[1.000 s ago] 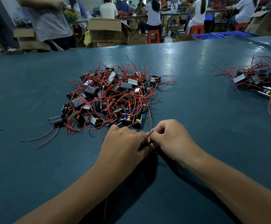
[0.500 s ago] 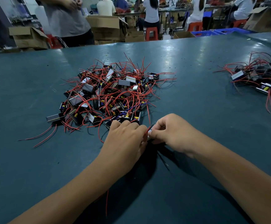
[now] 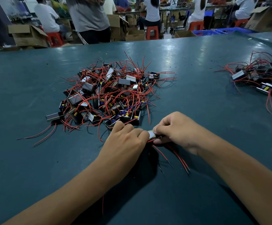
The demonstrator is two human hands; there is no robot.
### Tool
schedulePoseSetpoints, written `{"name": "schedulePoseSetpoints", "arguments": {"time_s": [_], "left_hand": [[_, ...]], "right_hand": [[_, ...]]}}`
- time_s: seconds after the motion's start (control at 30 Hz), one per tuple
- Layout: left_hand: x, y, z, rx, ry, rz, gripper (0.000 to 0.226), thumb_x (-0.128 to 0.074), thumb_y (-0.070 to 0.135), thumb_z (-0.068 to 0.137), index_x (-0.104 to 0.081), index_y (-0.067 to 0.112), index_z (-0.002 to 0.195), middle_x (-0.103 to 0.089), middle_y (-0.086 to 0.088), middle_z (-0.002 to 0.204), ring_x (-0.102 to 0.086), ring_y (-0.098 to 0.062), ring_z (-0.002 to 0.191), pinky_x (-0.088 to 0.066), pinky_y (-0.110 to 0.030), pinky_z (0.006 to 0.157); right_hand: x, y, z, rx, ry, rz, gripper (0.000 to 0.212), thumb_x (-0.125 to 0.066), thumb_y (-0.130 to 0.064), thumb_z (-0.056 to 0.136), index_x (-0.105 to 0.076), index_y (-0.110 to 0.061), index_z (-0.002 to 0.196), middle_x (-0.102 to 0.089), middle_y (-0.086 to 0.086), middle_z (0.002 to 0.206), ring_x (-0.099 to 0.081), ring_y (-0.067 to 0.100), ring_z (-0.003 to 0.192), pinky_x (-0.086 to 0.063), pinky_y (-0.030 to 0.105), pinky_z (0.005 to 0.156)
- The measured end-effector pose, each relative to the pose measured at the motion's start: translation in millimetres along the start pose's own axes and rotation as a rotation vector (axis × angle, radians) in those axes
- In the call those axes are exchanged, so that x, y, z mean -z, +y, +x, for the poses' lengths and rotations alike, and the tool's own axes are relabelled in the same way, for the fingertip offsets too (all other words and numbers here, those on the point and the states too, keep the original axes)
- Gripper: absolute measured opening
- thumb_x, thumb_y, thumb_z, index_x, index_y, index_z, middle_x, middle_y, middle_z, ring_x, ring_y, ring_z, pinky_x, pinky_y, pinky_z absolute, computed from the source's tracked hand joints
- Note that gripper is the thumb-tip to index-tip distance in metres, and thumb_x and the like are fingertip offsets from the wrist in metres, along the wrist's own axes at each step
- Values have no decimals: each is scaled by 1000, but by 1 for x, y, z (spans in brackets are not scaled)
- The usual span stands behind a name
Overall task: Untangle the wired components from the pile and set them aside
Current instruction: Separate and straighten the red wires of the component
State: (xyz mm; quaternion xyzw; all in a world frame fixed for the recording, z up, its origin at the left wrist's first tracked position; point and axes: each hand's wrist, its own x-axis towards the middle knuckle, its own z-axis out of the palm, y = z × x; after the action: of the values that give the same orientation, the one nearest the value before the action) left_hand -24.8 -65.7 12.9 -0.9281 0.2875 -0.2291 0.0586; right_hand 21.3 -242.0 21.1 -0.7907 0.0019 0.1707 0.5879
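Just near of the pile on the tabletop, the left hand and right hand pinched one wired component between curled fingers, red leads trailing nearward.

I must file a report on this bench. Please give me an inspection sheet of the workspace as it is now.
Surface: dark teal table, small specks.
Job's things: large tangled pile at centre; smaller set-aside pile far right; one component between both hands.
Clutter: nothing seen.
Grippers: left hand and right hand both pinch the component.
Cables: red wires trail from it toward the person.
Surroundings: cardboard boxes, red stools, blue crates, seated workers.
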Motion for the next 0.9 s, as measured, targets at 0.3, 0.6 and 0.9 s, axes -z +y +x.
{"name": "schedulePoseSetpoints", "arguments": {"time_s": [0.3, 0.6, 0.9], "left_hand": [[-1, 1, 0, -18, -25, 40, 24, -78, 10, 77, -55, 19, 75, -59, 2, 68, -51, -23, 59, -38, -34, 63], [-2, 3, 1, -42, -18, 58, 25, -80, 14, 77, -56, 19, 74, -56, 3, 63, -50, -21, 56, -39, -33, 62], [-5, -3, 2, 101, 37, -229, 16, -70, 26, 85, -61, 16, 75, -60, 4, 63, -57, -26, 64, -29, -37, 70]], "right_hand": [[8, 1, 4, 66, -9, -292, 20, -63, -12, 80, -72, -11, 63, -75, 9, 69, -72, 31, 72, -46, 40, 67], [20, -3, -3, 171, -90, -498, 11, -68, -18, 88, -73, -16, 79, -75, -3, 74, -68, 26, 75, -55, 48, 80], [19, -2, -2, 482, -176, -750, 20, -76, -32, 86, -69, -26, 104, -68, -14, 94, -63, 0, 87, -51, 25, 83]]}}
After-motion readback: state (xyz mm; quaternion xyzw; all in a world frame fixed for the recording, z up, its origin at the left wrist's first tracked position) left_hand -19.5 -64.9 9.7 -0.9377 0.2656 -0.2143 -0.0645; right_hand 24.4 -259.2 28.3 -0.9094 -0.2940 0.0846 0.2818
